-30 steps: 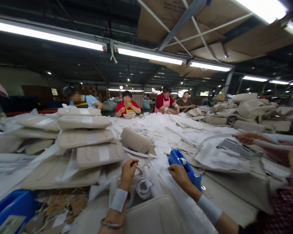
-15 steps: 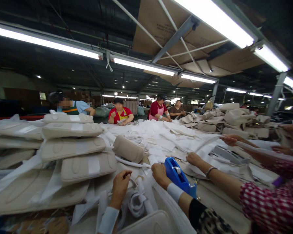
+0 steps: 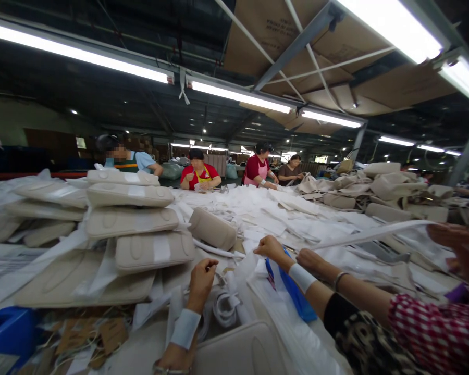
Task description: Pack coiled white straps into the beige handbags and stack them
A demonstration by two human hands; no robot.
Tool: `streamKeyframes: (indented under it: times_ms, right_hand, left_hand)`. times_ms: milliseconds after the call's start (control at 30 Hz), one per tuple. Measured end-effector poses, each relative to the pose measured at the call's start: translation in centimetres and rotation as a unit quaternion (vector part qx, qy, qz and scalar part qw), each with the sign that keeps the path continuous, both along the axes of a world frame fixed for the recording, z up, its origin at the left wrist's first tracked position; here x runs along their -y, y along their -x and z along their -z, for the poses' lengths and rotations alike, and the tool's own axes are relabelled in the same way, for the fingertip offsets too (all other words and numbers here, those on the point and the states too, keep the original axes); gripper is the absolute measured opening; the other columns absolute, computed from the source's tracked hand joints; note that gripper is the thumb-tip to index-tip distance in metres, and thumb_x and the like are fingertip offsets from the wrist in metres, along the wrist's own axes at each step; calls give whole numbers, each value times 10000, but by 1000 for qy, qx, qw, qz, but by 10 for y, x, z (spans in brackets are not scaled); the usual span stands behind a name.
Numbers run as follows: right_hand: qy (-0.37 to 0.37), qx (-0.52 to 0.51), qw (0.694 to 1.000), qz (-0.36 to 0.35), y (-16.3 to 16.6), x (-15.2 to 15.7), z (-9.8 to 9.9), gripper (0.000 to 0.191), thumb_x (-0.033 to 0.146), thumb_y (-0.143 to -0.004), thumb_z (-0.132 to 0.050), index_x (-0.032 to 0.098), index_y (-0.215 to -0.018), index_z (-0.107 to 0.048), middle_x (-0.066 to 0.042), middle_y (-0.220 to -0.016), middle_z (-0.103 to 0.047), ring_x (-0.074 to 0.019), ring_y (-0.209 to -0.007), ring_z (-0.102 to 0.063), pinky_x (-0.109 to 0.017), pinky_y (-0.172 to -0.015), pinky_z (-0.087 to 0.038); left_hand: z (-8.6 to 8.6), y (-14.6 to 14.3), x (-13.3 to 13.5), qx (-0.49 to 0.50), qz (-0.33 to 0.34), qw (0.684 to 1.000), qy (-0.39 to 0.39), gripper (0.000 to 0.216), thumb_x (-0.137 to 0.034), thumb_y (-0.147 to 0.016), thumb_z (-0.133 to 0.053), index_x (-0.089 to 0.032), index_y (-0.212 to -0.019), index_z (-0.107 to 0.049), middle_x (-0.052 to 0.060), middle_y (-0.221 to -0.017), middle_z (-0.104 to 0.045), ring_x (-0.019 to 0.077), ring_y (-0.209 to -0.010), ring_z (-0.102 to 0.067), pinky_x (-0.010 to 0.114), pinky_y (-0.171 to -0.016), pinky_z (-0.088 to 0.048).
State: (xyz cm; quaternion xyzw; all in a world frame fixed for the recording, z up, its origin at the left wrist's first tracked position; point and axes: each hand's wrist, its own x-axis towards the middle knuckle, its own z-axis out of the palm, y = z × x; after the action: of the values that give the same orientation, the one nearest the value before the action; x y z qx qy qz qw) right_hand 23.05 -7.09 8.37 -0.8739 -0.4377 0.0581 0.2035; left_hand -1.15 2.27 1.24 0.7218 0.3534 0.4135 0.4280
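Observation:
My left hand [image 3: 201, 278] is closed in a pinch above a tangle of white strip rolls [image 3: 225, 308]; what it pinches is too small to make out. My right hand [image 3: 271, 247], with a white band on the wrist, is stretched forward, its fingers curled down onto a white sheet [image 3: 258, 281]. A blue tape dispenser [image 3: 295, 299] lies partly under that forearm. Just right of my hand is a co-worker's hand [image 3: 308, 258] with a bracelet and a red chequered sleeve. A beige padded piece [image 3: 242, 354] lies right in front of me.
Beige padded pieces [image 3: 133, 221] are stacked at the left, with one loose pad [image 3: 213, 229] behind my hands. White strips [image 3: 266, 208] cover the table. A blue bin [image 3: 3, 333] sits lower left. The co-worker's other hand [image 3: 447, 234] holds a long white strip. Several people sit across the table.
My right hand has moved forward from beside the blue tape dispenser to beyond it. The co-worker's hand stays close by it. My left hand has kept its pinch. The view has shifted slightly.

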Motion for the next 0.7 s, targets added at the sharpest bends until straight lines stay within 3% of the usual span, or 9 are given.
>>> streamKeyframes:
  times_ms: [167,300,367,433,500,567,633,700]
  right_hand:
    - [-79,-69,994,-44,-3,2,-10,260,303,-883,-665,150,-688,-586,59,-567,-548,-112,-546,-549,-259,-603,-471]
    - [-157,-135,971,-123,19,-3,-31,230,233,-859,-602,156,-643,-588,60,-478,-499,-94,-452,-463,-223,-498,-361]
    - [-177,-171,952,-181,41,-6,-42,212,246,-793,-626,158,-601,-605,56,-453,-487,-92,-449,-444,-226,-487,-331]
    - [-185,-212,931,-234,66,-8,-53,206,299,-739,-647,161,-590,-616,56,-446,-475,-89,-443,-417,-230,-472,-310]
    - [-196,-250,910,-265,84,-6,-67,251,384,-714,-646,166,-597,-606,56,-454,-459,-85,-440,-388,-230,-456,-296]
    - [-217,-278,895,-272,89,3,-81,313,472,-710,-625,171,-632,-593,57,-480,-447,-81,-455,-377,-223,-456,-299]
    - [-230,-298,890,-259,82,18,-93,355,522,-697,-629,169,-690,-592,57,-517,-452,-78,-476,-390,-215,-464,-318]
    - [-207,-320,893,-240,70,41,-97,375,513,-657,-676,159,-760,-605,51,-546,-485,-81,-486,-424,-214,-474,-353]
  left_hand:
    - [-5,1,3,25,-3,1000,-12,262,-307,-720,-541,-150,-828,-720,82,-829,-717,218,-779,-641,337,-761,-502]
    - [-13,-1,8,62,5,998,-33,477,-380,-758,-575,-134,-1160,-644,129,-1205,-646,230,-1007,-608,337,-855,-492]
    - [-17,-1,12,105,52,992,-37,644,-394,-753,-620,-163,-1346,-514,118,-1413,-509,237,-1222,-514,322,-951,-458]
    - [-21,-1,16,171,133,976,-10,690,-365,-734,-686,-196,-1372,-486,91,-1461,-464,237,-1328,-425,310,-1041,-390]
    - [-23,0,19,226,215,948,58,521,-317,-720,-740,-177,-1207,-616,80,-1300,-599,237,-1243,-494,297,-1034,-374]
    - [-23,2,22,253,250,927,119,265,-296,-723,-761,-142,-927,-686,43,-979,-691,192,-994,-591,262,-920,-416]
    - [-23,3,23,278,242,917,150,213,-303,-725,-769,-131,-756,-646,0,-761,-650,134,-779,-567,225,-782,-419]
    - [-24,6,23,318,225,906,167,264,-331,-715,-779,-137,-712,-599,-24,-685,-605,101,-679,-516,205,-694,-399]
